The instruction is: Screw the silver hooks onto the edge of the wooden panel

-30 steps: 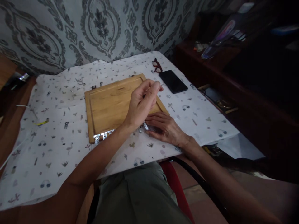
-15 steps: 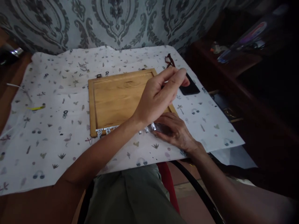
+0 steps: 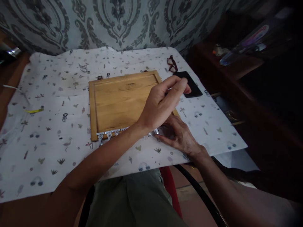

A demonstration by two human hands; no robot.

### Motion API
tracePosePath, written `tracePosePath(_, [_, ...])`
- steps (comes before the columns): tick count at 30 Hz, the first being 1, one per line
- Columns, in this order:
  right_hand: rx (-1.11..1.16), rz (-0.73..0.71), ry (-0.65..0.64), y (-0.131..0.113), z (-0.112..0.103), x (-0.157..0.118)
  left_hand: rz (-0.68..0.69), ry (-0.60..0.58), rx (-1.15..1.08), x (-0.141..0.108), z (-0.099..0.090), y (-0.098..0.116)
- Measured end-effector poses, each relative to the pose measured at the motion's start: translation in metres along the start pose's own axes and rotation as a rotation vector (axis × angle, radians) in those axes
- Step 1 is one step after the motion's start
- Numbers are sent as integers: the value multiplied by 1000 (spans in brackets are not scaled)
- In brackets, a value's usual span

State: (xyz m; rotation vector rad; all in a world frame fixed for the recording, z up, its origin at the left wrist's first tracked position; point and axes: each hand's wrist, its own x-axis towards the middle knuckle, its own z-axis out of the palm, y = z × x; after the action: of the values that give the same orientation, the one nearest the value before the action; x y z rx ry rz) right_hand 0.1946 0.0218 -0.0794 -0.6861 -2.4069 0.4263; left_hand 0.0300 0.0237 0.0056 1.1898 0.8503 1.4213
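A framed wooden panel [image 3: 123, 101] lies flat on the patterned cloth. Along its near edge runs a row of silver metal hinges [image 3: 109, 134], partly covered by my left forearm. My left hand [image 3: 164, 102] is raised over the panel's right part, its thumb and fingertips pressed together; what they grip, if anything, is too small or hidden to make out. Below it, at the panel's near right corner, my right hand [image 3: 178, 135] curls round the last silver hinge pieces [image 3: 156, 131], its fingers partly hidden behind my left hand.
A black phone [image 3: 193, 86] and dark red glasses [image 3: 172, 64] lie right of the panel on the white cloth [image 3: 71, 164]. A yellow strip [image 3: 34, 111] is at the left. A clear bottle [image 3: 246, 42] rests on dark furniture at the right.
My left hand has come down slightly toward me, uncovering more of the phone and glasses. My right hand has shifted only slightly. The view has moved a little.
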Motion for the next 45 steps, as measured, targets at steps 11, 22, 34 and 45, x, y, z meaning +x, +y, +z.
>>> tracePosePath(11, [40, -6, 9, 1, 0, 0, -36, -203, 79, 0, -3, 8])
tracePosePath(22, [37, -12, -48, 8, 2, -2, 38, -77, 19, -5, 3, -1])
tracePosePath(34, [20, -48, -5, 10, 3, -1, -42, -140, 177, 1, 0, 5])
tracePosePath(45, [54, 4, -64, 9, 1, 0, 98, 229, 254, -15, 14, 0])
